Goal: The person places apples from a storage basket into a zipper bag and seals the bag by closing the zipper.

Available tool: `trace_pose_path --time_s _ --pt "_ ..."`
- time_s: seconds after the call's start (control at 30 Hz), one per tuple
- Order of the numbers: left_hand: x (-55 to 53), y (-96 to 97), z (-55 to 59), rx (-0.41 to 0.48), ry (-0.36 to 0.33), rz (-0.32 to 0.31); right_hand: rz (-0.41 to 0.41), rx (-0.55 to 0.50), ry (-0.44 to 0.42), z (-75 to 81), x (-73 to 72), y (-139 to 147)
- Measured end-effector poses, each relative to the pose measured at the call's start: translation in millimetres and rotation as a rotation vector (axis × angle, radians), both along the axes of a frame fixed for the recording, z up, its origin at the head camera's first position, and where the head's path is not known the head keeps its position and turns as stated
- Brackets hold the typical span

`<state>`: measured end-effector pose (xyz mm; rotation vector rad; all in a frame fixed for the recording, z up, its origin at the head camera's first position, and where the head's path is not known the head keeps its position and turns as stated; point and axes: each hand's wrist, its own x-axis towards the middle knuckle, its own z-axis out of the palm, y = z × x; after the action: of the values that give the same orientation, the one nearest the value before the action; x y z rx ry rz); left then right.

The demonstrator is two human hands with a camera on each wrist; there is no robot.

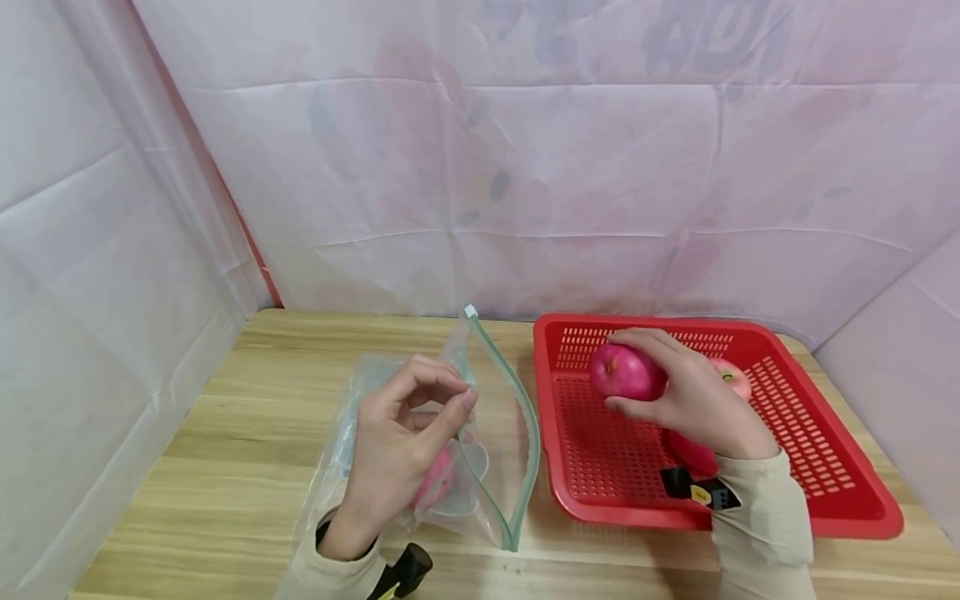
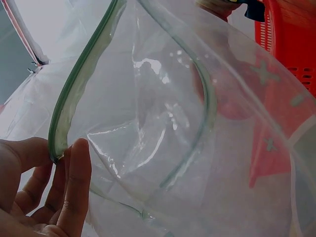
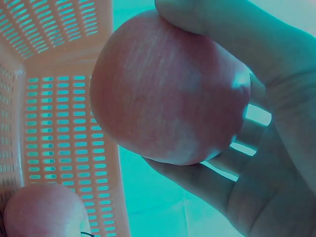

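Note:
My left hand [image 1: 393,454] pinches the green zip edge of a clear plastic zipper bag [image 2: 148,108] between thumb and fingers, and the bag's mouth gapes on the right. Through the film shows something pink and round [image 1: 435,479], partly hidden by the hand. In my right hand [image 1: 693,392] is a red apple [image 1: 622,372], gripped with the thumb on one side and fingers on the other, over the red basket [image 1: 551,467]. The right wrist view shows this apple [image 3: 163,94] close up, raised above the basket's slotted side.
A lighter apple [image 1: 733,377] lies in the basket behind my right hand, with another red one [image 1: 692,454] under the wrist. The basket stands on the right of the wooden table [image 1: 225,467]. Pale printed cloth [image 1: 562,183] hangs behind the table and along its sides.

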<state>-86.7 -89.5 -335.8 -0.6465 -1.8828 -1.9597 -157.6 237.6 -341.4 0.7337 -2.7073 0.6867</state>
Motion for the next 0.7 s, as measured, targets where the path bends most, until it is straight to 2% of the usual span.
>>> trace_pose_path --time_s 0.27,0.7 --pt "-2.2 0.0 -1.1 0.007 0.055 0.002 -0.007 -0.015 0.061 1.4 1.6 -0.5" --pt "-2.7 0.2 -1.6 0.016 0.056 0.0 -0.062 -0.052 0.12 4.8 5.0 -0.4"
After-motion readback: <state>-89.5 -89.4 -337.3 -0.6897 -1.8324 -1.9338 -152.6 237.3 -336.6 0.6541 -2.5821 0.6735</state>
